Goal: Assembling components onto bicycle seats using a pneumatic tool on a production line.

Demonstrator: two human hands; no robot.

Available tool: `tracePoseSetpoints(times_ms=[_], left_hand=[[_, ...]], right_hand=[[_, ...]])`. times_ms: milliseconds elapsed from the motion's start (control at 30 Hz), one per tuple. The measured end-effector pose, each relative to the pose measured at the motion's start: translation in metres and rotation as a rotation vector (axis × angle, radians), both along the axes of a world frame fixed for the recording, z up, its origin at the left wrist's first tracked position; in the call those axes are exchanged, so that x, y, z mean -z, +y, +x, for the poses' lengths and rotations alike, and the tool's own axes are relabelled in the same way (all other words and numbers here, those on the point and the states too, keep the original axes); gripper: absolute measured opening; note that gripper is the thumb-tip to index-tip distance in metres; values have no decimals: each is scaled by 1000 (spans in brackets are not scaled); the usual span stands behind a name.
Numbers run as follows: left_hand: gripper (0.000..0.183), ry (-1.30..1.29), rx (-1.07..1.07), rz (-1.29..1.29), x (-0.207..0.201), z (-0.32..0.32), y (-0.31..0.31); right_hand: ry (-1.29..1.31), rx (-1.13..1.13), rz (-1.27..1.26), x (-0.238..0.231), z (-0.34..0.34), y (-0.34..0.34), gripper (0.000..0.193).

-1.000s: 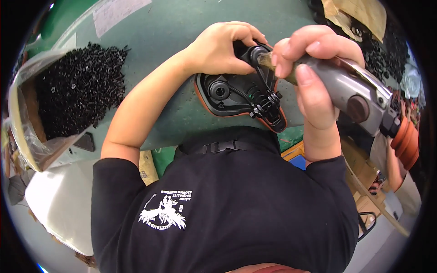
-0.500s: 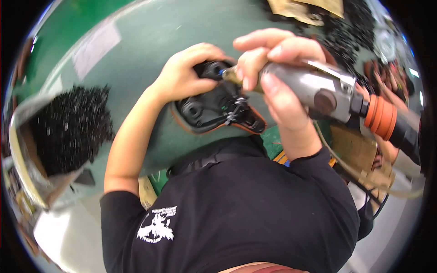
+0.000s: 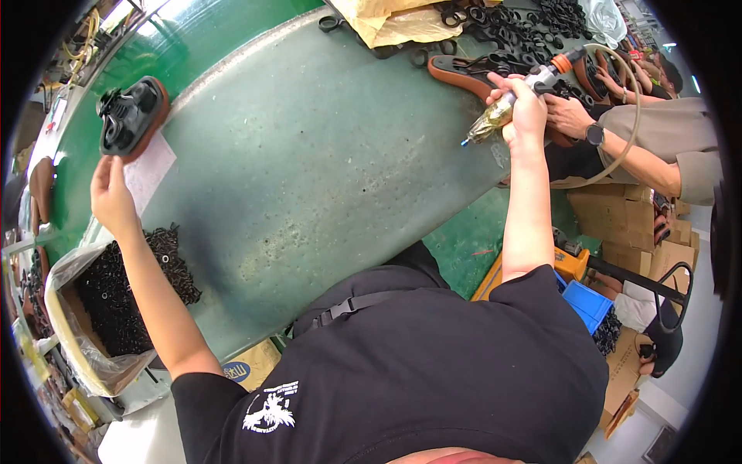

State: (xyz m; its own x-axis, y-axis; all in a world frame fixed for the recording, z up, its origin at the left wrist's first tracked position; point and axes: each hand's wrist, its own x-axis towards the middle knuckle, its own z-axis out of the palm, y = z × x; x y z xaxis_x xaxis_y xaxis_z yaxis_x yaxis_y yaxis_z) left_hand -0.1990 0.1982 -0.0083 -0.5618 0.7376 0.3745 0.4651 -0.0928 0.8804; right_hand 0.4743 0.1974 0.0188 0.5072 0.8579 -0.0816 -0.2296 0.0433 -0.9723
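Note:
At the far left, my left hand [image 3: 116, 197] is closed, its fingertips on the near end of a bicycle saddle [image 3: 133, 116]. The saddle is over the green surface, its black underside with rubber springs showing and a brown edge along its right side. My right hand [image 3: 527, 112] is wrapped round an air screwdriver [image 3: 495, 117] with a taped body and a blue tip, which points down to the left. An orange collar and a pale hose [image 3: 635, 116] are at its back end. Behind the tool lies another brown-edged saddle [image 3: 461, 76], partly hidden.
A dull green worktable [image 3: 332, 155] spans the middle. A plastic-lined box [image 3: 66, 325] of small black parts stands at the left. Black rings [image 3: 495, 23] lie heaped at the back right. A co-worker's hand [image 3: 568, 116] is close beside my right hand. Cardboard boxes [image 3: 614, 216] stand at the right.
The saddle has gone from in front of me to the far left with my left hand. My right hand has drawn the screwdriver off it, away to the right.

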Motion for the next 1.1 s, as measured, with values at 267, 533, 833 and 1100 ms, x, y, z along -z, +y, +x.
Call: tracePoseSetpoints(times_ms=[267, 533, 833, 1100], left_hand=[[17, 724, 253, -650, -20, 9, -164], [12, 771, 150, -554, 15, 20, -194], [12, 733, 101, -594, 10, 32, -188], [13, 172, 139, -349, 7, 71, -193]], right_hand=[[18, -209, 31, 22, -61, 6, 16], [86, -175, 0, 34, -56, 28, 17], [109, -966, -217, 5, -121, -117, 32], [-92, -1068, -163, -42, -135, -141, 30]])
